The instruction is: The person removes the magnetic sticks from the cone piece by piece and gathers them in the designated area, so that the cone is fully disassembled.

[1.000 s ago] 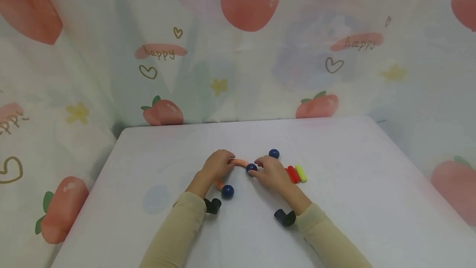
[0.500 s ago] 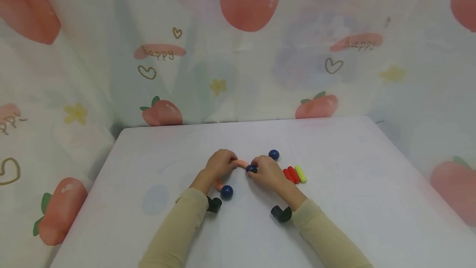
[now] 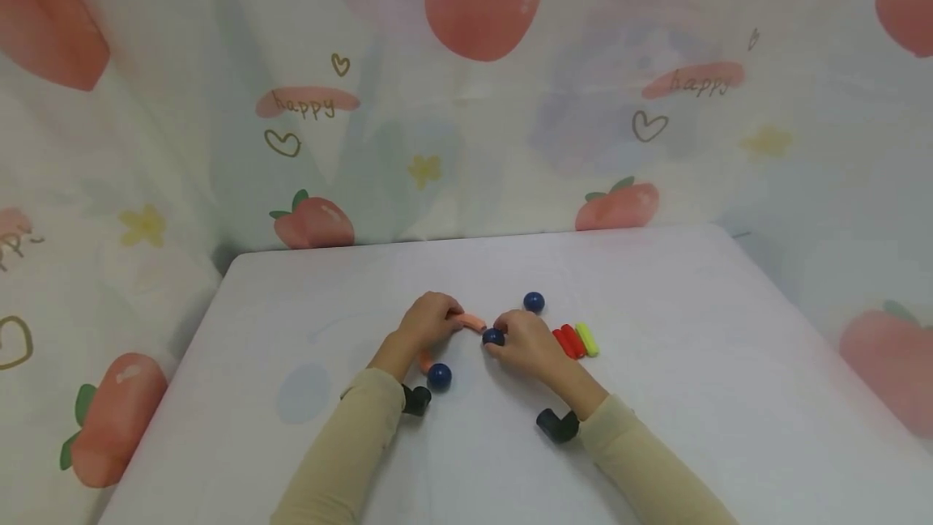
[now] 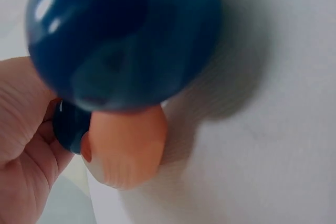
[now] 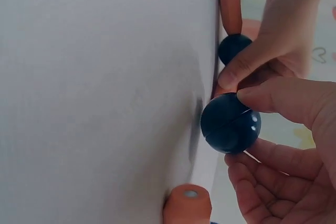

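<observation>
In the head view my left hand (image 3: 430, 321) pinches a curved orange magnetic rod (image 3: 473, 322). A dark blue ball (image 3: 493, 336) sits at that rod's right end, and my right hand (image 3: 526, 343) holds it between thumb and fingers. The right wrist view shows this ball (image 5: 231, 123) close up, with a seam across it. Beyond it, the left hand (image 5: 262, 53) grips near a second blue ball (image 5: 234, 49). Another blue ball (image 3: 439, 377) joins an orange rod (image 3: 426, 360) below the left wrist; it looms large in the left wrist view.
One more blue ball (image 3: 534, 302) lies behind the right hand. Red rods (image 3: 573, 341) and a yellow-green rod (image 3: 587, 339) lie side by side to its right. An orange rod (image 5: 187, 205) shows its metal end in the right wrist view. The white table (image 3: 692, 395) meets a printed curtain.
The right hand's fingers have come together on the blue ball, which has shifted slightly toward me at the rod's end. The left hand has stayed nearly in place.
</observation>
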